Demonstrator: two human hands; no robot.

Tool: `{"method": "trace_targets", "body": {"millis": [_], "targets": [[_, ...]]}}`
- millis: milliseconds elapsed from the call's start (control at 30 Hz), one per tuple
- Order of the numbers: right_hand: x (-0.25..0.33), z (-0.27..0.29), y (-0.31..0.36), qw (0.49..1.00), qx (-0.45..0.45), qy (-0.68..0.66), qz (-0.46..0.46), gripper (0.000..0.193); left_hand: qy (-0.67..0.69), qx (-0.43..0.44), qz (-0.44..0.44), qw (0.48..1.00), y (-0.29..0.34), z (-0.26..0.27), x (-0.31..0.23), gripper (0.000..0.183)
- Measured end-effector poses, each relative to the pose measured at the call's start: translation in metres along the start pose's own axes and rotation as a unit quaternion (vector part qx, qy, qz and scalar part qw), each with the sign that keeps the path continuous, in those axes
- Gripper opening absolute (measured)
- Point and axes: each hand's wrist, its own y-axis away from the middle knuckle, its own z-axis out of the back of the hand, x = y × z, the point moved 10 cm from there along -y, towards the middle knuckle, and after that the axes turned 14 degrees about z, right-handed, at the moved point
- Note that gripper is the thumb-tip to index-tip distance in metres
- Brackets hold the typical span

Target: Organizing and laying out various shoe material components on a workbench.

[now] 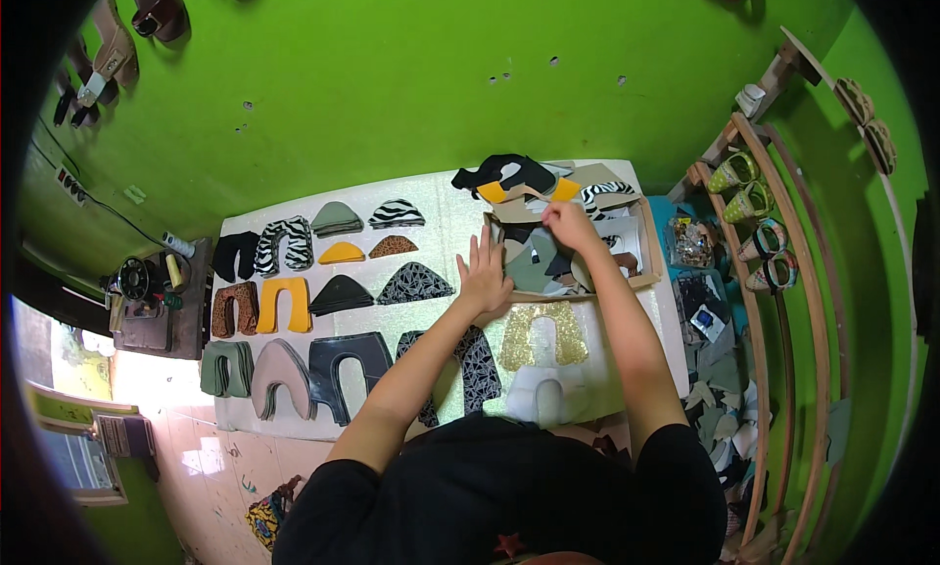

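Note:
My left hand (483, 276) is open, its fingers spread along the left wall of a shallow cardboard box (641, 281). Inside the box lie loose cut pieces, among them an olive-green piece (532, 261). Above the box's middle, my right hand (568, 222) has its fingers closed; what they pinch, if anything, is hidden. Yellow pieces (566, 190), a black piece (504, 171) and a zebra-striped piece (609, 189) lie around the box's far side. Just below the box is a gold glitter U-shaped piece (519, 348), with white U-shaped pieces (535, 397) nearer me.
Stacks of cut pieces, such as zebra-striped (397, 212), yellow (284, 301) and grey-green (227, 367) ones, stand in rows on the white table (441, 212). A sewing machine (137, 279) is at left. Right, a wooden rack (754, 369) holds sandals (749, 201) beside a scrap pile (720, 399).

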Motion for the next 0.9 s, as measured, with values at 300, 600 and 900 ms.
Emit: {"method": "trace_targets", "body": {"millis": [300, 600, 900], "targets": [[-0.034, -0.041, 0.045, 0.978, 0.068, 0.168, -0.103, 0.031, -0.114, -0.131, 0.0, 0.985, -0.003, 0.019, -0.033, 0.034], [-0.006, 0.024, 0.068, 0.993, -0.11, -0.008, -0.028, 0.019, -0.132, -0.079, -0.127, 0.98, -0.027, -0.01, -0.07, 0.012], [-0.007, 0.062, 0.081, 0.954, -0.272, -0.123, -0.029, 0.011, -0.197, -0.048, -0.107, 0.973, -0.039, -0.035, -0.072, 0.012]]}}
